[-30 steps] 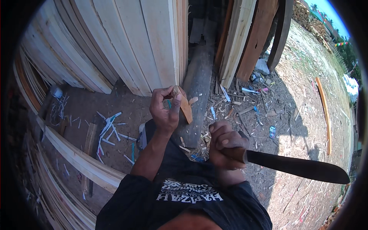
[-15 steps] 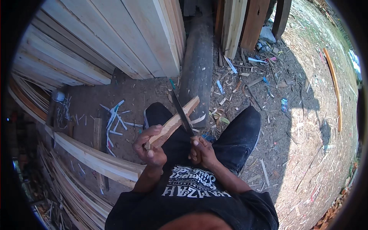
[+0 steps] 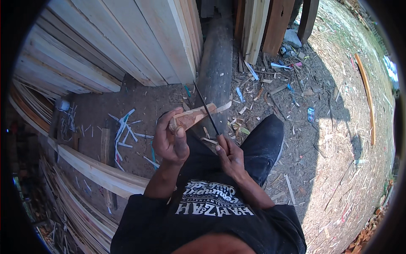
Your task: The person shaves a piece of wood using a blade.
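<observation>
My left hand (image 3: 171,137) grips the near end of a short piece of wood (image 3: 192,117), thumb below and fingers over its top. The piece has pale cut faces and a rougher brown side. My right hand (image 3: 230,157) is closed round the wooden handle of a machete (image 3: 207,106). The dark, narrow blade points up and to the left, its edge lying across the far end of the wood. A thin pale shaving (image 3: 223,107) sticks out beyond the blade on the right. Beneath, a round dark log (image 3: 215,59) lies on the ground.
Stacked planks (image 3: 122,42) stand at the upper left. Long boards (image 3: 101,171) lie at the left. Upright posts (image 3: 256,34) rise beyond the log. Wood chips and strips (image 3: 123,127) litter the dirt, and an orange-brown stick (image 3: 367,97) lies in the sun.
The piece of wood has turned flatter and shifted slightly, showing its rough side. The machete has slid toward its far end, and a shaving now hangs there. Both hands have risen a little.
</observation>
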{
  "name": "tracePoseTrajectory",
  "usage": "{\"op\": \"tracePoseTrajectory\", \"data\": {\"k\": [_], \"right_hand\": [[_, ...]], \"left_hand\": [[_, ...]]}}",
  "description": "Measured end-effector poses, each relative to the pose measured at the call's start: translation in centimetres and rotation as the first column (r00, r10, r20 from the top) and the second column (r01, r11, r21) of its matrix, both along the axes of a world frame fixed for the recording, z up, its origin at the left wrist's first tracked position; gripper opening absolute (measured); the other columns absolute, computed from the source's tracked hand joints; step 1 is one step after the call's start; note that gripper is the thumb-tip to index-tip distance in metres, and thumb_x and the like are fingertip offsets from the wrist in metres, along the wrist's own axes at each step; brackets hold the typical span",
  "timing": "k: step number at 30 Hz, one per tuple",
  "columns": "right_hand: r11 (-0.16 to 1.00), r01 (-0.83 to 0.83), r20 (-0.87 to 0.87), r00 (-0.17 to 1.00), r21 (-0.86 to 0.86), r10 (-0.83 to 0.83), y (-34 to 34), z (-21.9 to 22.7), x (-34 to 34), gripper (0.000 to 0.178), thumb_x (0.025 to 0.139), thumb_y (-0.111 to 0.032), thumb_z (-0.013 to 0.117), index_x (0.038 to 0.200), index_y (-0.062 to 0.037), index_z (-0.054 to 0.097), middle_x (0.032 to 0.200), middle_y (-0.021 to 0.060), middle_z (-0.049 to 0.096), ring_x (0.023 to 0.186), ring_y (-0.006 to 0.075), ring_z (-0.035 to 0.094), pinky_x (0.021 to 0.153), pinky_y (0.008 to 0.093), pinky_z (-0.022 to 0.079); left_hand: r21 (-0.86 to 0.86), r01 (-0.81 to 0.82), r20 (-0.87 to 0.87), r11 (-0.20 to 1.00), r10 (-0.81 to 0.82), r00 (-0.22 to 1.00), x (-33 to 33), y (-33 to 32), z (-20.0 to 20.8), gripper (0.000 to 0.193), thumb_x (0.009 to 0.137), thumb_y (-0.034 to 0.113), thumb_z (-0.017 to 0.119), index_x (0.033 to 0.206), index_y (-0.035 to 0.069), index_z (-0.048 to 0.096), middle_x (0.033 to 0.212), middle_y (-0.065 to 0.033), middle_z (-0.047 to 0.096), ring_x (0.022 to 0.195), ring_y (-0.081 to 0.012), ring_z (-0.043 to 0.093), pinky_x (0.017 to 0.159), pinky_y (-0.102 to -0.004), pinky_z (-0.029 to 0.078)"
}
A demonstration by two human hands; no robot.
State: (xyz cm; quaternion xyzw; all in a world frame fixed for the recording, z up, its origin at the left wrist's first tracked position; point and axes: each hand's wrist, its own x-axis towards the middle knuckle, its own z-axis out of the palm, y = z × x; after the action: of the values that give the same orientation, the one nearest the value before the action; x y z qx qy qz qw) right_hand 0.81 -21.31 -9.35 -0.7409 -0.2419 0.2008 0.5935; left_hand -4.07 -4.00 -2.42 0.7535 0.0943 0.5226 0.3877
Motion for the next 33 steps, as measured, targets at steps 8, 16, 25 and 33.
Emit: {"op": "tracePoseTrajectory", "data": {"k": [8,16,25,33], "right_hand": [[1.000,-0.008,-0.240,0.971,-0.018,0.004,2.6,3.1,4.2,0.040,0.097,-0.028,0.051,0.124,0.0009,0.052,0.086,0.0133,0.064,0.074,0.0170,0.062,0.069,0.0303,0.049],[0.635,-0.038,0.261,0.929,0.771,-0.262,3.0,7.2,3.7,0.023,0.096,-0.020,0.049,0.104,-0.0001,0.055,0.070,0.0073,0.056,0.059,0.0200,0.056,0.061,0.0332,0.046],[0.947,0.062,-0.682,0.708,0.316,0.181,6.0,1.4,6.7,0.032,0.095,-0.036,0.055,0.097,-0.0033,0.054,0.055,0.0028,0.045,0.049,0.0179,0.052,0.052,0.0323,0.046],[0.868,0.201,-0.673,0.716,0.454,0.185,8.3,0.1,7.1,0.023,0.094,-0.025,0.058,0.095,-0.0022,0.055,0.064,0.0024,0.051,0.049,0.0122,0.052,0.050,0.0261,0.047]], "left_hand": [[-0.044,-0.065,-0.035,0.997,0.064,0.997,4.4,1.2,2.4,0.036,0.088,0.017,0.067,0.114,-0.008,0.057,0.105,-0.0175,0.063,0.094,-0.0204,0.062,0.079,-0.0294,0.052],[0.027,-0.182,-0.027,0.983,0.183,0.983,6.0,2.0,3.3,0.033,0.086,0.018,0.069,0.108,-0.006,0.062,0.099,-0.0117,0.057,0.083,-0.0173,0.061,0.061,-0.0268,0.053],[0.061,-0.207,0.042,0.977,0.204,0.978,7.3,3.3,3.6,0.032,0.084,0.017,0.071,0.107,-0.003,0.064,0.094,-0.0098,0.057,0.080,-0.0155,0.061,0.059,-0.0259,0.053],[-0.006,-0.171,-0.022,0.985,0.171,0.985,8.4,4.1,3.3,0.030,0.084,0.014,0.071,0.107,-0.004,0.063,0.093,-0.0093,0.057,0.081,-0.0164,0.063,0.063,-0.0278,0.056]]}}
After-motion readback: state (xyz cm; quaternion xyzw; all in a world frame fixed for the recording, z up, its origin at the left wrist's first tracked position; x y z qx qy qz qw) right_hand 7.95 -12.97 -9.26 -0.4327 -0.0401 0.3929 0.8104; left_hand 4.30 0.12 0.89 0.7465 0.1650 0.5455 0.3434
